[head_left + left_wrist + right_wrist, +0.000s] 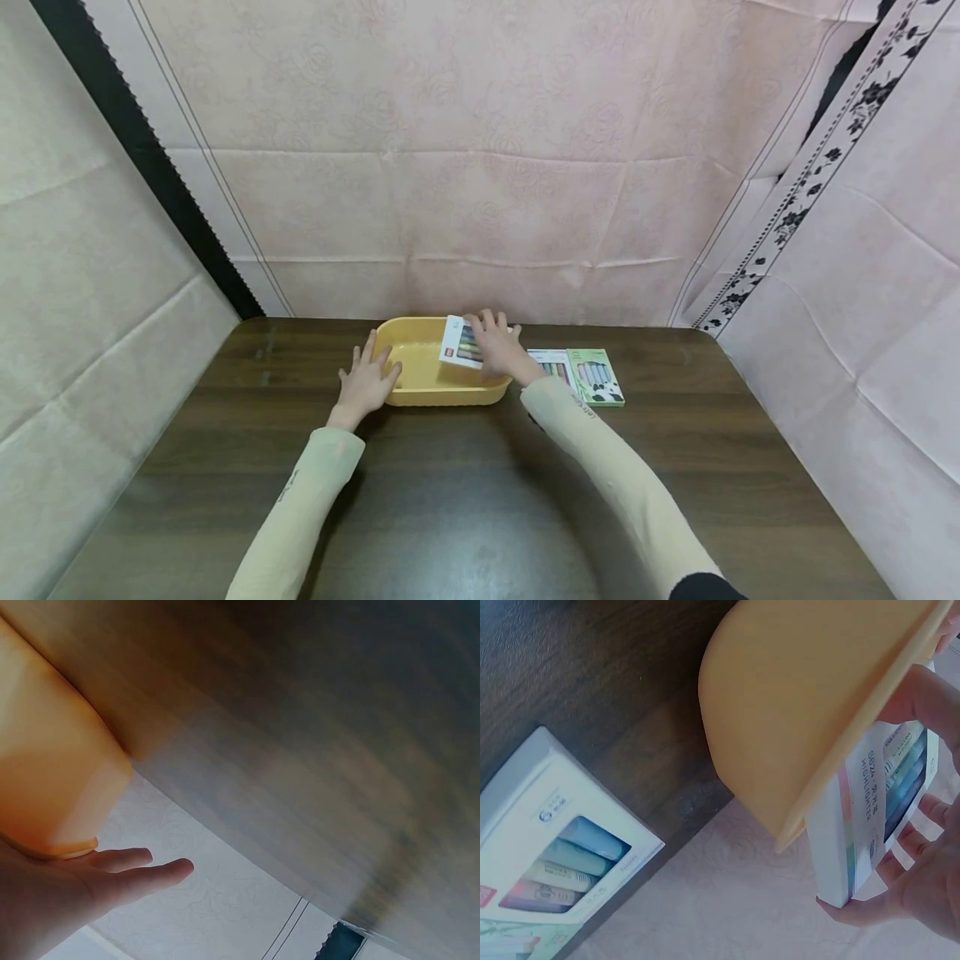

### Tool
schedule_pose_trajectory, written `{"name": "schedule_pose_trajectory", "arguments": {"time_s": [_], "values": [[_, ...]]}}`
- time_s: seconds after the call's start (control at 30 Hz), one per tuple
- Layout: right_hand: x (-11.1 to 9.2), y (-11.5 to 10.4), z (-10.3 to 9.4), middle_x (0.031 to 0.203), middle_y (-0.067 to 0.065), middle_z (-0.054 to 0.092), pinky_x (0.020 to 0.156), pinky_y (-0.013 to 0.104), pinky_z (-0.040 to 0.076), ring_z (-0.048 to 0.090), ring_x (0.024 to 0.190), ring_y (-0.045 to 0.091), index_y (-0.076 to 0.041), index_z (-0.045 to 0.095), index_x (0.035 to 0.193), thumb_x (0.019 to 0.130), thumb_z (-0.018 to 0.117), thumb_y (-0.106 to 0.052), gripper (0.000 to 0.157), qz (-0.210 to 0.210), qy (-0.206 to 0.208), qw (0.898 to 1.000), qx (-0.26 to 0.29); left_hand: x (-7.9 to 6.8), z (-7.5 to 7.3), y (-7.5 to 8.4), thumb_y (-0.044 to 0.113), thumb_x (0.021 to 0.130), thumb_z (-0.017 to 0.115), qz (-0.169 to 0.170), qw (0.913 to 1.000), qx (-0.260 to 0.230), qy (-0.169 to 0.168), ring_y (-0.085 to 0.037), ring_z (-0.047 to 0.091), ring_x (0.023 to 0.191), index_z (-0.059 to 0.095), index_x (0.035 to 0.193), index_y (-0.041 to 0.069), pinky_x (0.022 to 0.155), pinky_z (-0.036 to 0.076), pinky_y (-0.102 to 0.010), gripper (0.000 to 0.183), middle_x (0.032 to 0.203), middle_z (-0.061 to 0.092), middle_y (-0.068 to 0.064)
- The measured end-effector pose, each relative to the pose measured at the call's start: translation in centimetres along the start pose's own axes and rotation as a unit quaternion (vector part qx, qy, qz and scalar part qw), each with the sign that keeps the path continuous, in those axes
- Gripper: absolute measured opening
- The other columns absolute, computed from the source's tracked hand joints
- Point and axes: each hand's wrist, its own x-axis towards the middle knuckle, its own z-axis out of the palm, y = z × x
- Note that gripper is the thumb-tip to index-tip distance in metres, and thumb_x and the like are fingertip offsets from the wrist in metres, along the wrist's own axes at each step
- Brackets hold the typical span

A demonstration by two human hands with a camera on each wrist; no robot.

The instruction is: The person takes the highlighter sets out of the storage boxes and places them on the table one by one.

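My right hand (497, 343) grips a white box of highlighters (455, 343) over the right part of a yellow plastic basin (442, 399). Through the box's window (905, 774) several coloured pens show, and the word HIGHLIGHTER is printed on its side. In the right wrist view, thumb and fingers lie along the box's edges, with the box tilted and overlapping the basin's rim. At the basin's left end, my left hand (365, 383) rests on the rim with its fingers spread. The left wrist view shows two of these fingers stretched out past the rim.
Right of the basin, a second white highlighter box (604, 840) lies flat on the dark wooden table (450, 500). Beside it is a green box (596, 377) with pens and a panda picture. A pale patterned cloth (480, 208) hangs behind the table's far edge.
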Motion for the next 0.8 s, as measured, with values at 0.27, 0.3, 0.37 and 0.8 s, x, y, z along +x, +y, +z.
{"name": "schedule_pose_trajectory", "arguments": {"time_s": [0.27, 0.3, 0.37, 0.8], "values": [[-0.04, 0.35, -0.30, 0.136, 0.011, 0.026, 0.087, 0.059, 0.031, 0.026, 0.120, 0.032, -0.017, 0.021, 0.141, 0.051, 0.084, -0.021, 0.109, -0.011, 0.018, 1.000, 0.003, -0.01, -0.01, -0.02, 0.045, 0.093, 0.032, -0.002, 1.0000, 0.003, -0.002, -0.051, 0.011, 0.131, 0.035, 0.137, 0.009, 0.087, 0.017, -0.076, 0.057, 0.152, -0.001, -0.009], [-0.08, 0.36, -0.33, 0.136, 0.011, 0.026, 0.087, 0.059, 0.032, 0.026, 0.120, 0.032, -0.017, 0.021, 0.141, 0.051, 0.084, -0.021, 0.110, -0.011, 0.019, 1.000, 0.005, 0.01, 0.01, -0.04, 0.044, 0.093, 0.032, -0.001, 1.0000, 0.002, -0.001, -0.051, 0.011, 0.131, 0.035, 0.137, 0.009, 0.087, 0.017, -0.076, 0.057, 0.152, -0.001, -0.009], [-0.20, 0.37, -0.42, 0.136, 0.011, 0.026, 0.087, 0.058, 0.032, 0.026, 0.120, 0.032, -0.017, 0.021, 0.141, 0.051, 0.084, -0.022, 0.110, -0.011, 0.019, 1.000, 0.005, 0.05, 0.06, -0.11, 0.043, 0.093, 0.033, -0.001, 1.0000, 0.002, -0.002, -0.052, 0.011, 0.131, 0.035, 0.137, 0.008, 0.087, 0.016, -0.077, 0.056, 0.152, -0.001, -0.010], [-0.91, 0.53, -1.05, 0.135, 0.009, 0.026, 0.088, 0.058, 0.032, 0.025, 0.120, 0.030, -0.019, 0.017, 0.142, 0.055, 0.083, -0.022, 0.108, -0.022, 0.025, 0.999, 0.015, 0.17, 0.07, 0.01, 0.044, 0.093, 0.032, -0.006, 0.9999, -0.003, -0.012, -0.051, 0.007, 0.131, 0.034, 0.138, 0.009, 0.087, 0.013, -0.077, 0.057, 0.152, -0.002, -0.009]]}}
